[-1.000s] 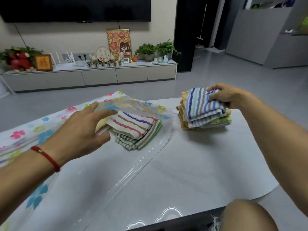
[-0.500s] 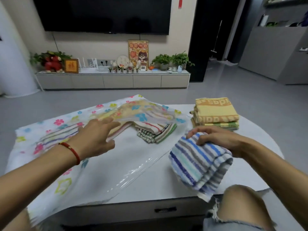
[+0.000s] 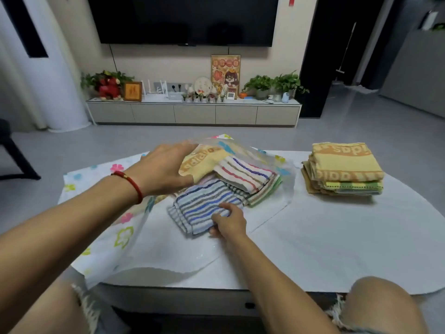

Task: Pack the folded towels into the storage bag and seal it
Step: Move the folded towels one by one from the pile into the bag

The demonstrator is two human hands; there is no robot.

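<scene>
Right at the near edge of the bag's mouth, the right hand point(image 3: 227, 221) has its fingers curled around the near corner of a blue striped towel point(image 3: 204, 208), pinching it as it goes in under the plastic. The left hand point(image 3: 166, 168) looks fairly flat and relaxed, holding up the clear top flap of the storage bag point(image 3: 115, 237) over the yellow towel point(image 3: 202, 162) and the red-and-blue striped one point(image 3: 243, 173) already inside. My worry is that since only one corner is gripped, the folds could fan out or bunch up against the ones already in there. If the flap drops, the towel would just ride over the top of it. The bag also hangs off the table's point(image 3: 337, 249) near edge, so it might slide. The stack of towels point(image 3: 344, 169) near the far right edge isn't packed yet, so sealing is a way off.
</scene>
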